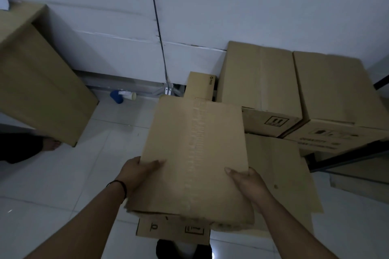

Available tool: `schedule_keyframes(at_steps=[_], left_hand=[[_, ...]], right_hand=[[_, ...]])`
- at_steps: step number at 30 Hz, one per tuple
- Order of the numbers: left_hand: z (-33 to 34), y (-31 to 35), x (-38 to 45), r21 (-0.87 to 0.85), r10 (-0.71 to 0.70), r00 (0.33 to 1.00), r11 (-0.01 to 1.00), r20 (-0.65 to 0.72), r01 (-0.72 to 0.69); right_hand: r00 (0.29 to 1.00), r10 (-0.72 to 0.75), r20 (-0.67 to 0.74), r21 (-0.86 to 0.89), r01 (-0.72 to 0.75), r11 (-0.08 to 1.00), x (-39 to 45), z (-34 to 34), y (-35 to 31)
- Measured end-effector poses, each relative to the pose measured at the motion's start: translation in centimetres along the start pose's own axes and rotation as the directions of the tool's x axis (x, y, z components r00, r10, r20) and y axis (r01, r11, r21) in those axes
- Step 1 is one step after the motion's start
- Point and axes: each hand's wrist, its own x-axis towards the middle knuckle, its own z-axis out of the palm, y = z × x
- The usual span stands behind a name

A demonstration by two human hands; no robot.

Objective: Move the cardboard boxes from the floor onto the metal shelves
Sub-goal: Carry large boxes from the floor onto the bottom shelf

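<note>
Head view: you've got both hands on one cardboard box, held out in front of you above the tiled floor.

Left hand grips the box's left edge near the close end: thumb lies flat on the top face, the other fingers go under the side and are hidden. Black band on that wrist.

Right hand grips the right edge directly across: thumb on the top face, fingers wrapped over the edge, tips not visible. The hands are well apart, the box's full width between them.

The box is sealed, with a tape strip running lengthwise down the top between your hands. Printed handling marks show on its near end face.

Beyond your right hand: two large boxes side by side against the wall, a smaller upright box just left of them, and a flat cardboard sheet under and right of the held box. A dark shelf rail sits at far right.

Beyond your left hand: another large box, raised and tilted. A blue and white pipe fitting lies at the wall base.
</note>
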Motion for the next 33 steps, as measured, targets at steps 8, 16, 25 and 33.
schedule_keyframes(at_steps=[8,16,25,33], left_hand=[[-3.2,4.7,-5.0,-0.089,0.108,0.993,0.991,0.048,-0.103],[-7.9,9.5,-8.7,-0.409,0.24,0.948,0.902,0.21,-0.138],[-13.9,14.5,-13.3,-0.633,0.589,0.779,0.692,0.216,-0.347],[-15.7,19.5,-19.3,-0.694,0.74,0.632,0.58,0.23,-0.427]], right_hand=[[0.991,-0.128,0.035,0.058,0.126,0.99,-4.2,-2.3,-4.2],[0.966,-0.259,-0.024,0.177,0.259,0.95,-10.7,-3.9,-9.3],[0.919,-0.393,-0.034,0.587,0.336,0.736,-21.3,-3.3,-13.8],[0.798,-0.566,-0.209,0.724,0.515,0.459,-30.3,-4.3,-16.8]])
